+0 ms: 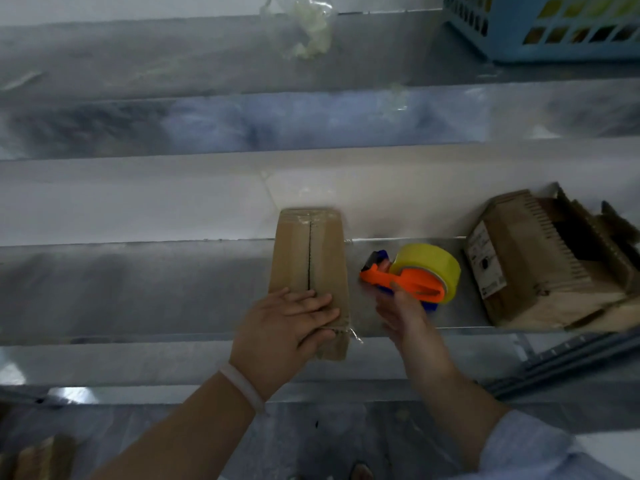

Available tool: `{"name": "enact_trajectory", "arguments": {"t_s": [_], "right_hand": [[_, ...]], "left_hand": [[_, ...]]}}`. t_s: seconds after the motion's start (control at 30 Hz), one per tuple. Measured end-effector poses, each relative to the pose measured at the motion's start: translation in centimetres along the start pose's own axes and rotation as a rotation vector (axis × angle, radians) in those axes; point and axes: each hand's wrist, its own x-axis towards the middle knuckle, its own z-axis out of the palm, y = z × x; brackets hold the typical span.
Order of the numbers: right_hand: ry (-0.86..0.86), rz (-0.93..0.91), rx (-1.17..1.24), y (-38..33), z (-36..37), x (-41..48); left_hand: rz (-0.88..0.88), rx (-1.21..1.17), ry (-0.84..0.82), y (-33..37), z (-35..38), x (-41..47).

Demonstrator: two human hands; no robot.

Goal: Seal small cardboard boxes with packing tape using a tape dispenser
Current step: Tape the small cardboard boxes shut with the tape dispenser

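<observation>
Fingers point(311, 304) of the left hand point(284, 329) are lying straight and spread, pressing flat on the near end of the small cardboard box point(308, 251). The palm is covering the box's near edge, and the rest of the box is stretching away beyond the fingertips, its dark centre seam running straight out from under them. A bit of clear tape is sticking out at the box's near right corner, just beside the thumb side of that hand. A pale bracelet point(242, 386) is sitting on the wrist.

Just to the right of the box, the right hand point(401, 317) is touching the tape dispenser point(405, 280) at its near end. Blur is hiding whether its fingers are curling round the handle, so I cannot tell the grip. The dispenser's orange frame and yellow tape roll point(433, 261) are lying beyond that hand on the metal shelf point(138, 289), apart from the box.

Farther right, an opened cardboard carton point(519, 258) is resting on the same shelf. Far beyond both hands, a blue basket point(540, 29) and a wad of clear plastic point(308, 26) are sitting.
</observation>
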Motion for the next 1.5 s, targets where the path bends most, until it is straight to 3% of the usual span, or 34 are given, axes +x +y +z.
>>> {"name": "enact_trajectory", "arguments": {"t_s": [0.07,0.27,0.47,0.57,0.63,0.7,0.8,1.17,1.27,1.33,1.4,1.5], "right_hand": [[-0.072,0.087,0.031,0.5,2.7,-1.2],[0.170,0.010,-0.045,2.1,7.3,-2.3],[0.233,-0.101,0.083,2.4,7.9,-1.5],[0.302,-0.389,-0.203,1.7,6.1,-1.7],[0.223,-0.623,-0.451,1.5,4.6,-1.7],[0.091,-0.739,-0.615,1.2,3.5,-1.5],[0.048,-0.817,-0.803,0.3,2.7,-1.0],[-0.005,-0.793,-0.884,-0.5,2.1,-0.8],[-0.005,-0.714,-0.790,-0.5,2.7,-1.1],[-0.018,-0.645,-0.648,-0.4,3.1,-1.6],[-0.002,-0.542,-0.475,-0.3,3.9,-2.5],[0.064,-0.264,-0.130,-0.8,6.2,-2.9]], "left_hand": [[-0.011,-0.003,-0.012,-0.1,0.1,-0.1],[-0.056,-0.026,-0.046,-0.2,0.3,-0.2],[-0.054,-0.075,-0.017,-0.4,0.2,0.0],[-0.080,-0.169,0.027,-0.8,0.1,-0.1],[-0.066,-0.207,0.039,-1.3,-0.2,-0.2],[-0.009,-0.203,0.032,-2.0,-0.4,-0.3],[0.157,-0.151,0.021,-3.1,-0.8,-0.4],[0.366,0.020,-0.037,-8.3,-2.0,-0.6],[0.383,0.043,-0.066,-7.6,-2.2,-0.2],[0.295,-0.064,-0.057,-7.1,-2.1,-0.8],[0.071,-0.202,-0.020,-6.1,-1.8,-2.2],[-0.618,-0.641,0.006,-2.7,-1.5,-2.5]]}}
